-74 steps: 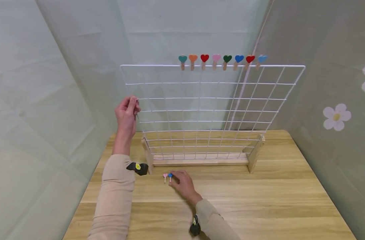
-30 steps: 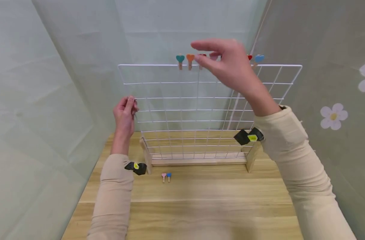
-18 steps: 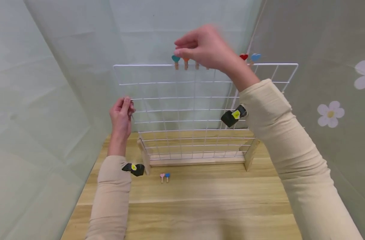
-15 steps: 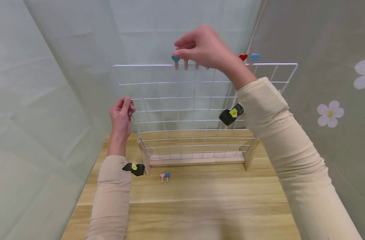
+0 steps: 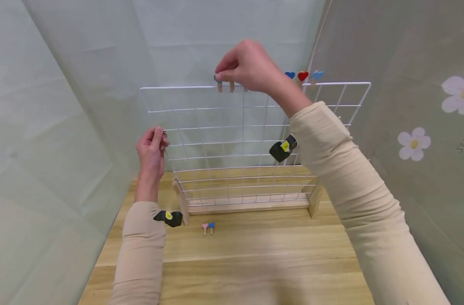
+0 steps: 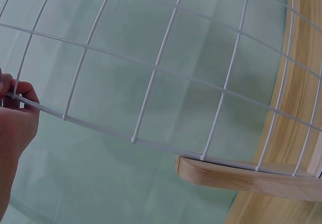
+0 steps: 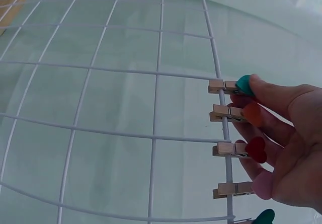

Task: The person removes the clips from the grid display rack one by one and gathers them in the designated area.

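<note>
Wooden table [image 5: 277, 250], wire grid [image 5: 255, 140]: left hand [image 5: 151, 148] pinches left edge; right hand [image 5: 247, 67] pinches teal clip [image 7: 232, 86]; squeeze squarely, pull straight.

The grid [image 5: 255, 140] is thin white-coated wire, smooth and slightly glossy, set in a pale matt wooden base [image 5: 247, 206]. The pegs [image 7: 229, 114] are bare wood with glossy painted hearts; the table [image 5: 255, 254] is smooth light wood.

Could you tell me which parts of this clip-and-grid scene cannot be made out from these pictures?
- Head view: the right hand covers most clips on the grid top; their colours are hidden.
- Right wrist view: the pink clip has its heart behind a finger; the lowest clip is cut off by the edge.
- Left wrist view: the left hand is cut off by the edge.
</note>
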